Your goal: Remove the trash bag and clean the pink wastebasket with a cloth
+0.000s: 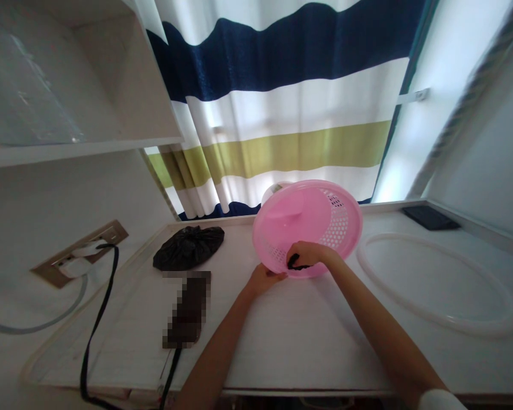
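Observation:
A round pink plastic basket with perforated sides is tilted up on the white desk, its inside facing the camera. My left hand grips its lower left rim, the thumb side against the edge. Inside the basket, near the lower rim, my right hand is closed around a small black cloth, pressed to the pink surface. Part of a white round object shows behind the basket's upper left edge.
On the white desk, a black plastic bag lies at the left, with a blurred dark device and black cable before it. A white ring and a dark flat object are at the right. A wall socket holds plugs.

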`<state>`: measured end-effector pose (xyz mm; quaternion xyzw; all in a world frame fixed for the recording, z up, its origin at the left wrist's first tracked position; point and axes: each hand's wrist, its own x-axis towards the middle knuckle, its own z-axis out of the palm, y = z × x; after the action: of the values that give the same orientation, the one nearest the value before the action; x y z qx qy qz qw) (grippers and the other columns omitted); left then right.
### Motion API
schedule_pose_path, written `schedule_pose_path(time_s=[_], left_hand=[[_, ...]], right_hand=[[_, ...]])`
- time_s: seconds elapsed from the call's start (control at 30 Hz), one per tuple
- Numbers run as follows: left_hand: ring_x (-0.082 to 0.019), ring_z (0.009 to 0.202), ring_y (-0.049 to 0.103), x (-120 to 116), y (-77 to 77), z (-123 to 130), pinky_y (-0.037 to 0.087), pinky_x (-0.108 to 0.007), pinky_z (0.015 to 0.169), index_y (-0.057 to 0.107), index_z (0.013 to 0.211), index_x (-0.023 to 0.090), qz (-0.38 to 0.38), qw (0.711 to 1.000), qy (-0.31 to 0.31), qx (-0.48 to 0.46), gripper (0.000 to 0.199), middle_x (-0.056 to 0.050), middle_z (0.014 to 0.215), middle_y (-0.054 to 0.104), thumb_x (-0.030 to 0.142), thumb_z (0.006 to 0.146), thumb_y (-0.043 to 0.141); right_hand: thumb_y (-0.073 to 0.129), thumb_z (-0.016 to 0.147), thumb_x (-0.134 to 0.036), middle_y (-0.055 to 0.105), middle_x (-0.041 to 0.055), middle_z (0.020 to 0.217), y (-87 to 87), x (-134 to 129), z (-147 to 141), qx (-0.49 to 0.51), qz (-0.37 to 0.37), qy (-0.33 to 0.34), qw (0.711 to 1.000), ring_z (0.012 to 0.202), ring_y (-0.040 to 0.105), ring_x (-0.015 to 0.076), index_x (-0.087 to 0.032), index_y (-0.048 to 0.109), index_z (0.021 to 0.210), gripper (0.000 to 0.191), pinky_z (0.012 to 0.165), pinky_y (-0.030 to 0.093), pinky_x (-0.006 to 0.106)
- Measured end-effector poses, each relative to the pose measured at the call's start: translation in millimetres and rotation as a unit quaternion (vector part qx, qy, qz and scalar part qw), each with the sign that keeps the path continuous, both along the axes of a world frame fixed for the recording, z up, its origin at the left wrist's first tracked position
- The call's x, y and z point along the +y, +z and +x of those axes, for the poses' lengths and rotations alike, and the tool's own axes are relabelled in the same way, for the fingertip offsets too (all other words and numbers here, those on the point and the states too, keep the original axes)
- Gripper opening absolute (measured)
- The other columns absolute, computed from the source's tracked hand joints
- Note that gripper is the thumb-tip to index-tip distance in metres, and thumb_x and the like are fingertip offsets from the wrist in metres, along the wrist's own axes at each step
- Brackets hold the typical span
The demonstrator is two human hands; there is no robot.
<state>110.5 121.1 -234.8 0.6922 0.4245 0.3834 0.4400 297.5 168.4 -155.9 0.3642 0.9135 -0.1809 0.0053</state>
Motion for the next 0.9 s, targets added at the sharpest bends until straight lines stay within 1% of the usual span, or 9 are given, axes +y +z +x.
schedule_pose_path(time_s=[0.07,0.13,0.2,0.3,0.4,0.5,0.57,0.73,0.9], left_hand=[[-0.023,0.094,0.057,0,-0.9,0,0.044,-0.038,0.083,0.057,0.102,0.012,-0.005,1.000,0.009,-0.002,0.046,-0.010,0.102,0.061,0.035,0.063,0.064],[-0.022,0.093,0.057,-1,-1.0,0,0.044,-0.038,0.084,0.058,0.101,0.012,-0.012,1.000,0.017,-0.007,0.046,-0.010,0.101,0.062,0.035,0.062,0.065],[-0.022,0.092,0.058,-2,-0.2,0,0.044,-0.038,0.084,0.058,0.099,0.012,-0.020,1.000,0.020,-0.014,0.045,-0.010,0.101,0.062,0.035,0.062,0.065],[-0.022,0.092,0.058,-4,1.3,0,0.044,-0.038,0.084,0.058,0.099,0.013,-0.024,0.999,0.014,-0.021,0.043,-0.010,0.100,0.062,0.034,0.062,0.065],[-0.021,0.094,0.057,-4,1.2,1,0.043,-0.039,0.084,0.058,0.100,0.015,-0.019,1.000,0.013,-0.022,0.042,-0.009,0.100,0.063,0.033,0.063,0.064],[-0.021,0.095,0.056,-3,0.2,1,0.043,-0.039,0.085,0.058,0.101,0.015,-0.019,1.000,0.016,-0.015,0.042,-0.009,0.100,0.063,0.033,0.063,0.065],[-0.022,0.096,0.056,-3,-0.5,1,0.043,-0.039,0.085,0.058,0.100,0.015,-0.019,1.000,0.022,-0.009,0.042,-0.009,0.100,0.062,0.033,0.063,0.065],[-0.022,0.092,0.058,-3,-1.2,0,0.044,-0.038,0.083,0.058,0.100,0.014,-0.016,1.000,0.021,-0.007,0.043,-0.009,0.099,0.063,0.035,0.063,0.064],[-0.022,0.090,0.058,-3,-1.0,-1,0.044,-0.038,0.083,0.059,0.098,0.013,-0.008,1.000,0.029,-0.007,0.044,-0.009,0.099,0.063,0.035,0.061,0.065]], right_hand=[[0.054,0.063,-0.023,0.066,-0.0002,0.070,2.3,1,6,-0.013,-0.055,0.022,0.998,0.059,0.057,0.0119,-0.021,0.067,0.086,0.026,0.055,0.040,0.019],[0.053,0.064,-0.023,0.066,0.0009,0.072,1.4,5,13,-0.021,-0.047,-0.008,0.999,0.062,0.057,0.0130,-0.021,0.067,0.086,0.026,0.057,0.040,0.020],[0.052,0.066,-0.023,0.066,0.0016,0.083,-2.8,11,18,-0.009,0.027,-0.073,0.997,0.072,0.058,0.0149,-0.024,0.065,0.089,0.027,0.063,0.041,0.021],[0.048,0.072,-0.024,0.063,0.0011,0.097,-13.8,19,20,0.015,0.153,-0.159,0.975,0.087,0.056,0.0172,-0.028,0.062,0.095,0.028,0.073,0.040,0.025],[0.044,0.076,-0.027,0.062,0.0016,0.099,-26.7,23,14,0.012,0.187,-0.199,0.962,0.091,0.055,0.0179,-0.028,0.061,0.098,0.028,0.075,0.039,0.028],[0.045,0.076,-0.029,0.062,0.0020,0.099,-34.9,23,8,0.005,0.180,-0.192,0.965,0.091,0.054,0.0183,-0.028,0.061,0.098,0.028,0.076,0.039,0.028],[0.046,0.074,-0.028,0.062,0.0011,0.099,-36.0,24,9,0.006,0.168,-0.172,0.971,0.091,0.054,0.0177,-0.029,0.061,0.098,0.028,0.076,0.039,0.027],[0.049,0.068,-0.023,0.064,-0.0024,0.095,-26.8,26,15,0.002,0.113,-0.110,0.987,0.085,0.057,0.0161,-0.031,0.063,0.095,0.031,0.071,0.040,0.024],[0.051,0.063,-0.021,0.066,-0.0009,0.084,-16.9,22,17,0.018,0.029,-0.055,0.998,0.072,0.059,0.0138,-0.025,0.066,0.090,0.031,0.064,0.041,0.020]])
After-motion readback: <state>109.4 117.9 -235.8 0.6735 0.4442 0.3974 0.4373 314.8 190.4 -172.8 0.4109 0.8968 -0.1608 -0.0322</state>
